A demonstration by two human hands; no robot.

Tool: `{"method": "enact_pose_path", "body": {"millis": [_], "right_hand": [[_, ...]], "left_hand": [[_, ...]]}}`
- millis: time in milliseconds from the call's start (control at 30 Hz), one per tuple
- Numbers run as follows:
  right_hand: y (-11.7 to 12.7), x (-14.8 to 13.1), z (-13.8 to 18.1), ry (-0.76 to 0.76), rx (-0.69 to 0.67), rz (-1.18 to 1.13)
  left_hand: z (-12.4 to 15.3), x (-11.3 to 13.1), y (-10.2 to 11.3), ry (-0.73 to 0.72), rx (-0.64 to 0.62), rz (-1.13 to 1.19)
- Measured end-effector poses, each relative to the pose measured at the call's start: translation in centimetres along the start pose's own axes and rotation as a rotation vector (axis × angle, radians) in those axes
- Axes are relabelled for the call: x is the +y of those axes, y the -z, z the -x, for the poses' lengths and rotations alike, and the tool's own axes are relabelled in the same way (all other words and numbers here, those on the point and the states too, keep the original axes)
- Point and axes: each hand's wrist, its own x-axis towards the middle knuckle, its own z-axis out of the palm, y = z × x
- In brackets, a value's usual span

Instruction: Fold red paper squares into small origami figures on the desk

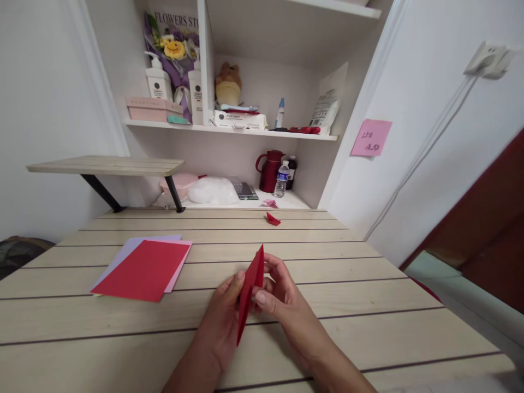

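A folded red paper piece point(250, 289), long and pointed at both ends, stands on edge above the wooden table point(368, 284). My left hand point(223, 316) pinches its left side with thumb and fingers closed. My right hand point(278, 295) grips its right side, thumb pressed on the fold. A stack of coloured paper sheets, red on top point(144, 269), lies flat to the left of my hands.
A small folded red paper point(273, 219) and a pink one point(269, 203) lie at the far edge. Behind stand shelves with a red jug point(270, 171), a water bottle point(281, 179), bottles and boxes. A raised wooden shelf point(106, 165) juts out at left. A pink note point(370, 137) sticks on the right wall.
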Motion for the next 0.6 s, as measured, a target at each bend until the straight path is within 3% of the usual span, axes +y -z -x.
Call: {"method": "enact_pose_path", "body": {"millis": [600], "right_hand": [[-0.18, -0.07, -0.01, 0.002, 0.065, 0.064]], "left_hand": [[0.00, -0.22, -0.07, -0.017, 0.044, -0.047]]}}
